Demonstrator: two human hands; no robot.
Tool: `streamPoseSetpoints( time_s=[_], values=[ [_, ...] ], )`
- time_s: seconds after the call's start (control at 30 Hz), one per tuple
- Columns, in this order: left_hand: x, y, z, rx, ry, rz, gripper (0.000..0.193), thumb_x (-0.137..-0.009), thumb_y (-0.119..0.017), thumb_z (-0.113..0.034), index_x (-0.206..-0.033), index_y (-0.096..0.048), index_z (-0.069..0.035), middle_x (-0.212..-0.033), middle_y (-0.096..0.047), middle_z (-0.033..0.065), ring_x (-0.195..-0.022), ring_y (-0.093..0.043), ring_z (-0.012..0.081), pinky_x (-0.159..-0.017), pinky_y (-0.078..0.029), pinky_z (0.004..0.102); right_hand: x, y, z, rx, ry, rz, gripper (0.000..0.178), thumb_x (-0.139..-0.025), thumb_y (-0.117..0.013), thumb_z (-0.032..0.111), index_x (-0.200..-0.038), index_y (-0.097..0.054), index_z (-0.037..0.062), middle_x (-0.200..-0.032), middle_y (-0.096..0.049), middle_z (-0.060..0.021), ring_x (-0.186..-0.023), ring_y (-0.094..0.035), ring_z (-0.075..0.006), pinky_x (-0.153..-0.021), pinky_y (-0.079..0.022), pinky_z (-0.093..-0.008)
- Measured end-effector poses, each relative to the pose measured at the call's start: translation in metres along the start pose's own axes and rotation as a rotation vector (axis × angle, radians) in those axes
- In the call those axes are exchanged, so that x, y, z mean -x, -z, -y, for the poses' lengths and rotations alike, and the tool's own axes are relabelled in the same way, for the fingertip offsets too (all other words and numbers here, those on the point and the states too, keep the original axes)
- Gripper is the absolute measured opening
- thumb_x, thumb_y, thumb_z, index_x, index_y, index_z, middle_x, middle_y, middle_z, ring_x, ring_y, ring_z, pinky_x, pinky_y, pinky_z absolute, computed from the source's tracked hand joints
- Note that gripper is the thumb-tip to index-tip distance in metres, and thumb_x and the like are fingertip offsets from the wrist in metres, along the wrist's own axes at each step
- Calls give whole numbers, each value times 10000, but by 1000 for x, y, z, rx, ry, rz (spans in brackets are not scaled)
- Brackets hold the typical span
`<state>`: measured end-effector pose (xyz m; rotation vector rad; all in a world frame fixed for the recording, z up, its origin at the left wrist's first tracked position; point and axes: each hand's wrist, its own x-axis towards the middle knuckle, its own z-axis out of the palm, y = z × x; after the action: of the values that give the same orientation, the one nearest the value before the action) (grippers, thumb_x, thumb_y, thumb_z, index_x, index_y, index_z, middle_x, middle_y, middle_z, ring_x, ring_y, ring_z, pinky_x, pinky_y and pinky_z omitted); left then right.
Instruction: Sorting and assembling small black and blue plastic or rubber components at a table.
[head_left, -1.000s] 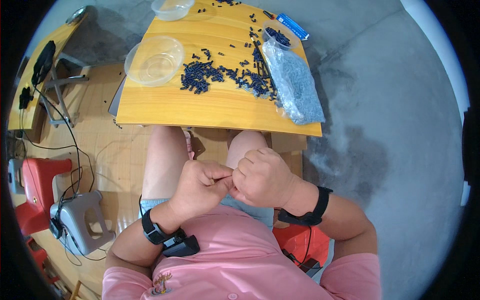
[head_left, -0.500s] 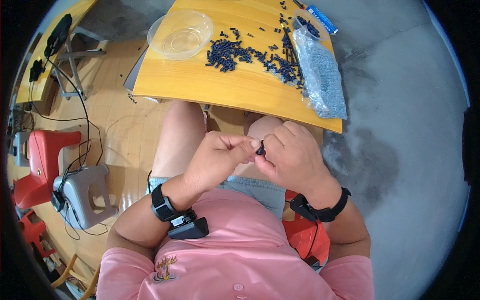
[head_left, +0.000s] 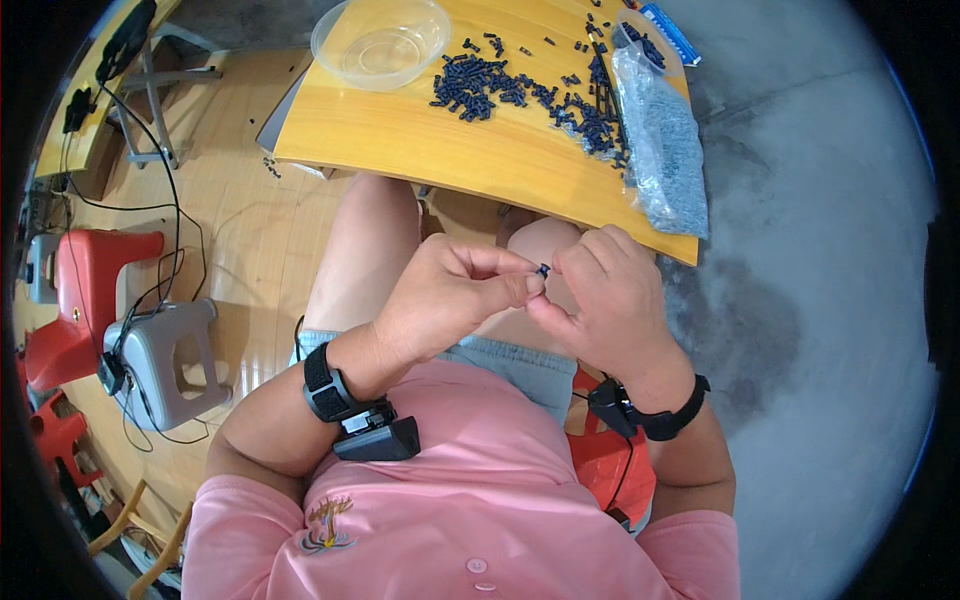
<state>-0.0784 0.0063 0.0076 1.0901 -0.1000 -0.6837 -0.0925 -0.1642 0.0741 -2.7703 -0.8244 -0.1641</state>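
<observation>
Above my lap, my left hand (head_left: pixel 450 295) pinches a small dark plastic fitting (head_left: pixel 542 270) between thumb and forefinger. Close beside it on the right is my right hand (head_left: pixel 612 290), its thumb and forefinger parted around the fitting and its other fingers curled. Whether the right fingertips touch the fitting I cannot tell. On the yellow table (head_left: pixel 400 135) in front lies a loose pile of similar small dark fittings (head_left: pixel 470 85), spreading rightward into a second cluster (head_left: pixel 595 128).
A clear round plastic tub (head_left: pixel 383 72) stands at the table's far left. A clear plastic bag (head_left: pixel 660 150) lies along the right edge, by a small tub of dark pieces (head_left: pixel 640 45) and a blue box (head_left: pixel 670 35). Red (head_left: pixel 75 310) and grey (head_left: pixel 165 360) stools with cables stand left.
Both hands have shifted slightly right in view. My right thumb and forefinger have parted, and the fitting now shows upright in my left fingertips. The table sits a little higher in view.
</observation>
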Motion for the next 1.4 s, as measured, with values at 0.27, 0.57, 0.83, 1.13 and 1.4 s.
streamPoseSetpoints(
  time_s=[0.27, 0.57, 0.83, 1.13, 1.4],
  values=[
    [2, 3, -2, -85, 35, 5, 181, -851, -649, -133, -947, -685, 16, -815, -675, 41, -730, -588, 58, -674, -480, 210, 1, -7, 1, -43, 48, 3, 254, -653, -699, 142, -795, -528, 19, -813, -529, -136, -790, -526, -305, -714, -450, -390],
    [0, 4, 5, 252, 111, 57, 220, -879, -627, -201, -974, -681, -10, -821, -665, 23, -717, -573, 58, -643, -456, 201, 4, -11, 1, -175, 9, -25, 321, -667, -695, 90, -926, -539, -18, -857, -548, -143, -833, -537, -316, -728, -451, -400],
    [6, -1, -4, -64, 20, 34, 197, -849, -673, -233, -946, -703, -64, -585, -576, -37, -419, -422, 20, -378, -325, 176, 8, -14, -1, -201, 17, -111, 373, -624, -698, 72, -962, -568, -15, -873, -561, -148, -821, -549, -328, -716, -456, -400],
    [5, -1, -2, -240, -77, 21, 183, -872, -645, -197, -948, -699, -39, -590, -563, -56, -441, -402, 1, -395, -312, 165, 6, -17, 0, -107, 96, -100, 383, -611, -686, 54, -960, -559, -40, -869, -557, -142, -841, -543, -329, -720, -456, -403],
    [9, -1, -7, -320, -163, -27, 139, -850, -661, -110, -940, -693, -9, -719, -631, 4, -618, -514, 48, -552, -415, 207, 12, -6, -1, -428, -84, -85, 330, -670, -667, 11, -992, -594, -2, -903, -589, -133, -823, -586, -265, -710, -473, -343]
  ],
)
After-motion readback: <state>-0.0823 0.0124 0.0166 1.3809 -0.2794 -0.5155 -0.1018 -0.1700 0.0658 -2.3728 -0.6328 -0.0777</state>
